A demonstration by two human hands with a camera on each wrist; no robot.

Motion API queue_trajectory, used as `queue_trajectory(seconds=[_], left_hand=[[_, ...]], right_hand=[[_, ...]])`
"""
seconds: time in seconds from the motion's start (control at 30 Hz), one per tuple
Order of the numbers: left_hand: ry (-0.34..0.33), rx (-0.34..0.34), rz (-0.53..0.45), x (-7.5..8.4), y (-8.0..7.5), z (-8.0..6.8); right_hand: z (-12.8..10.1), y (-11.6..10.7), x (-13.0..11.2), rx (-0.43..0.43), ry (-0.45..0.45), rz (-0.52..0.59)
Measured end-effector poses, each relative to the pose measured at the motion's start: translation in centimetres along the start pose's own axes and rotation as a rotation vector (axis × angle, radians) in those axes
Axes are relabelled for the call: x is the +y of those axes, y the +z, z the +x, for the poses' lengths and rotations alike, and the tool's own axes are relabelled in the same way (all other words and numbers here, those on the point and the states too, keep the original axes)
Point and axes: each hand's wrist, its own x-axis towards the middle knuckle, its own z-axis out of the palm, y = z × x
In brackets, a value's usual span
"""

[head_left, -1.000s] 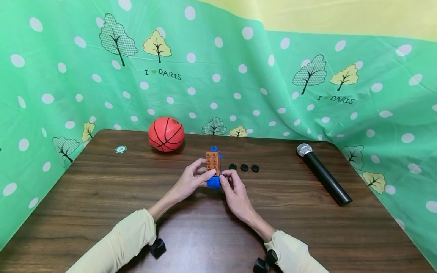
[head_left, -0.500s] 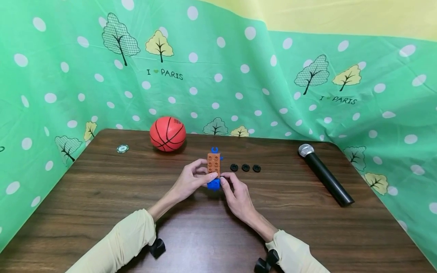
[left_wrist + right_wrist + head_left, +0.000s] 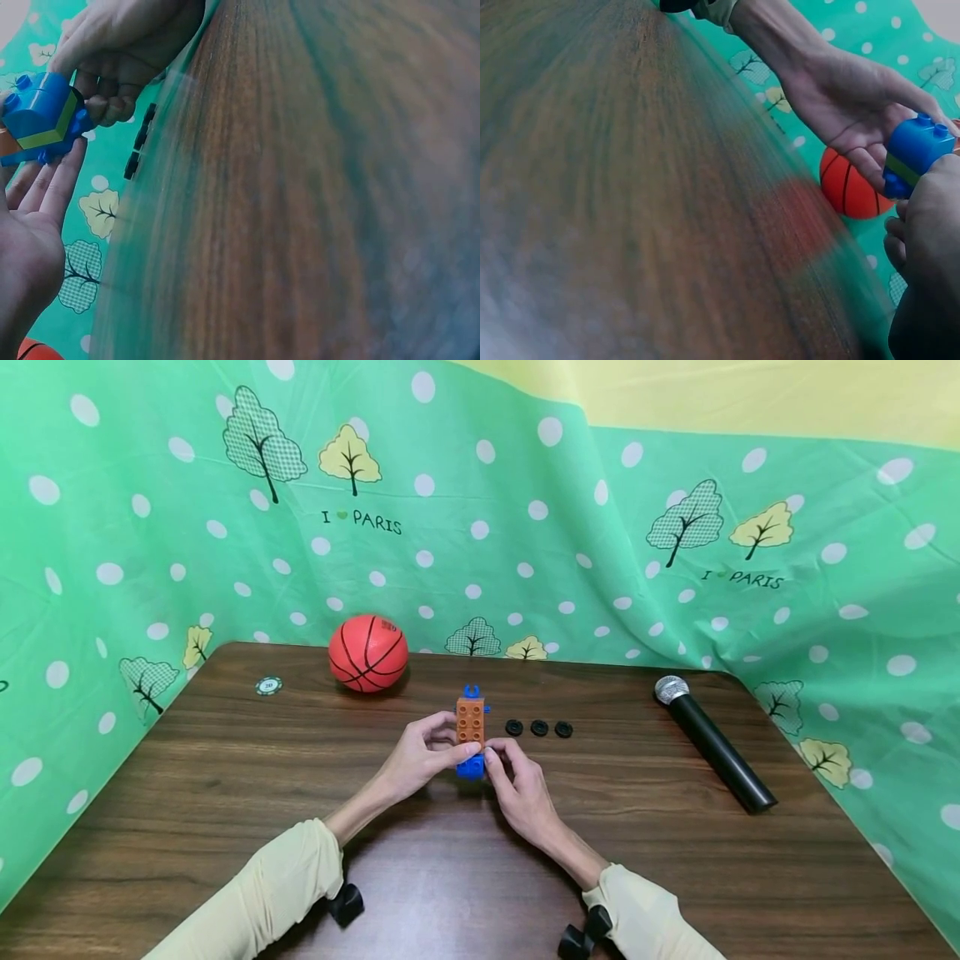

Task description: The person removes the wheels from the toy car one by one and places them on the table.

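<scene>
Here my left hand [image 3: 420, 758] and my right hand [image 3: 517, 781] meet over the middle of the table [image 3: 225, 793], both pinching the toy block stack [image 3: 470, 735]: its blue base sits between my fingertips, the orange brick rising above. Just right of it lie three black wheels [image 3: 538, 727]. Farther off are the microphone [image 3: 712, 743], the basketball [image 3: 367, 653] and a small chip [image 3: 267, 686].

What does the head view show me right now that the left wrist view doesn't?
Only the head view shows the microphone, the green chip, the whole basketball and the orange bricks. Only the left wrist view shows the yellow-green layer under the blue brick. Both show the left hand, right hand, blue brick and three black rings.
</scene>
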Motion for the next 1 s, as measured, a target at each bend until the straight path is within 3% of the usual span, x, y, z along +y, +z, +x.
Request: queue_trajectory(seconds=[0.4,0.57,0.77,1.0], left_hand=[[0.001,-0.037,-0.012,-0.01,0.48,0.12],[-0.003,-0.067,-0.012,-0.02,0.8,0.27],[-0.002,-0.056,-0.007,0.07,0.77,0.22],[-0.012,-0.034,0.031,0.21,0.47,-0.07]], right_hand=[[0.06,0.12,0.4,0.036,-0.062,-0.008],[0.03,0.27,0.24,0.048,-0.013,0.012],[-0.03,0.39,0.11,0.052,0.023,0.015],[0.0,0.12,0.35,0.045,-0.102,-0.073]])
